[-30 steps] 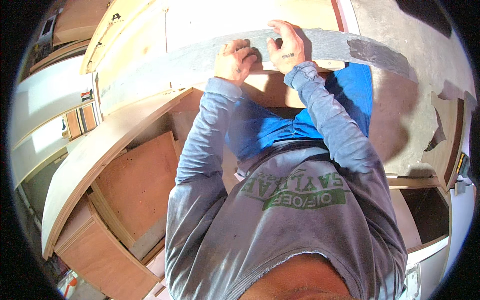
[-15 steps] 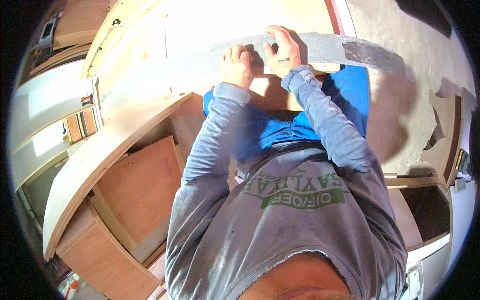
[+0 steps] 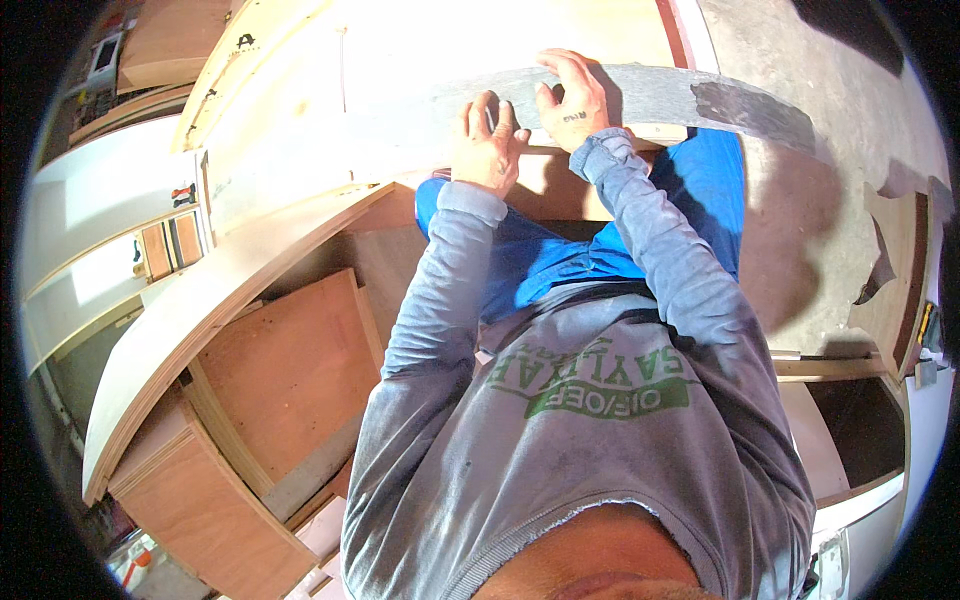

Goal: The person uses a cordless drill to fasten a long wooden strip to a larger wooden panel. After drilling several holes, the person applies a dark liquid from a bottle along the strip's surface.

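A long grey strip [image 3: 650, 92] with a dark patch near its right end lies across a pale wooden panel, beyond my knees. My left hand [image 3: 487, 150] is at the strip's near edge, its fingers bent and spread apart with the thumb out to the right. Nothing shows in its grasp. Just right of it, my right hand [image 3: 577, 102] rests over the strip, fingers stretched toward the far edge and thumb apart. Strong glare washes out the strip's left part, so its end there cannot be made out.
To my left stands a curved plywood piece [image 3: 240, 260] with open wooden compartments behind it. A brown plywood panel [image 3: 290, 370] sits inside one. Another open wooden box [image 3: 850, 430] is at my right, by the concrete floor [image 3: 790, 230]. White shelving [image 3: 110, 200] stands at far left.
My left hand has loosened from a closer curl, its fingers now spread and turned up, and it has shifted slightly nearer me. My right hand stays at almost the same spot on the strip.
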The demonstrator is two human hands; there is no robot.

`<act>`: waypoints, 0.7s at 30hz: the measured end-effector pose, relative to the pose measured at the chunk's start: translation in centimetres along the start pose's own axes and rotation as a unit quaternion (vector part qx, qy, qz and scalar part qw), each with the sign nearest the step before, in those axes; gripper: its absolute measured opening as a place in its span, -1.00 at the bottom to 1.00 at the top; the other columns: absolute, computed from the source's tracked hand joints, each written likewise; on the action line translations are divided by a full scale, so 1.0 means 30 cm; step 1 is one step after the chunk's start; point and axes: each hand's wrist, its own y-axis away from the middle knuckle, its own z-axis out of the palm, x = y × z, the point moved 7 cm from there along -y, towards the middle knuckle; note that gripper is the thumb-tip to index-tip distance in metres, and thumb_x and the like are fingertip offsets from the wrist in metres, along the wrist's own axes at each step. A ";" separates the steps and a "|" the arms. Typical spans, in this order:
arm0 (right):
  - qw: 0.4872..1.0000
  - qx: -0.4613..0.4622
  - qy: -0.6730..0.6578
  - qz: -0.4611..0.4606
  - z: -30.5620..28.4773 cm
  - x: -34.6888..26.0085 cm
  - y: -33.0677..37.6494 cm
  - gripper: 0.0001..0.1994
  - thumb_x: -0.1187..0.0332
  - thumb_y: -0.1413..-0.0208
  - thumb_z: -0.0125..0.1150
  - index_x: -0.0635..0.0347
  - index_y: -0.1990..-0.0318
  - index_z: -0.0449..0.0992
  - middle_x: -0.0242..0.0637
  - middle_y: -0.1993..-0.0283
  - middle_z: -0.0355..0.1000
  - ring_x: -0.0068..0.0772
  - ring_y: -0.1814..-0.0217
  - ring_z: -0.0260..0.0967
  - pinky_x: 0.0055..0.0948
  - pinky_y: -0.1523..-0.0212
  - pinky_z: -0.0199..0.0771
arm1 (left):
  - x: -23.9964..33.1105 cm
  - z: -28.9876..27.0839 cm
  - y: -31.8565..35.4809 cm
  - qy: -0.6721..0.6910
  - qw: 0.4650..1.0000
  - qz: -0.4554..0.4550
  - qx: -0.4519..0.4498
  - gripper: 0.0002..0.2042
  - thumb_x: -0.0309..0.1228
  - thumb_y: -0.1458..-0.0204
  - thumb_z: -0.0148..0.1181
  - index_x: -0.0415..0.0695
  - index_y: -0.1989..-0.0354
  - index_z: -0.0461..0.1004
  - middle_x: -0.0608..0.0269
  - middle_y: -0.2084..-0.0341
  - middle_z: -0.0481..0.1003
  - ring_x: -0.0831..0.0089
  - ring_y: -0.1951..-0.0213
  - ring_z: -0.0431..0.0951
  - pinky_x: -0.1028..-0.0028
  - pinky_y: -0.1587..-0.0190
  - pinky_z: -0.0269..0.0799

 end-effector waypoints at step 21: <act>1.000 0.006 0.010 0.006 -0.010 -0.007 -0.009 -0.59 0.63 0.06 0.30 0.21 -0.02 0.51 -0.09 -0.11 0.51 -0.03 -0.17 0.50 -0.23 -0.19 0.54 | 0.084 0.005 -0.289 -0.161 0.930 0.157 -0.291 -0.84 -0.47 -0.02 0.22 -0.14 0.24 0.67 -0.02 0.25 0.63 0.04 0.15 0.69 0.16 0.12 0.64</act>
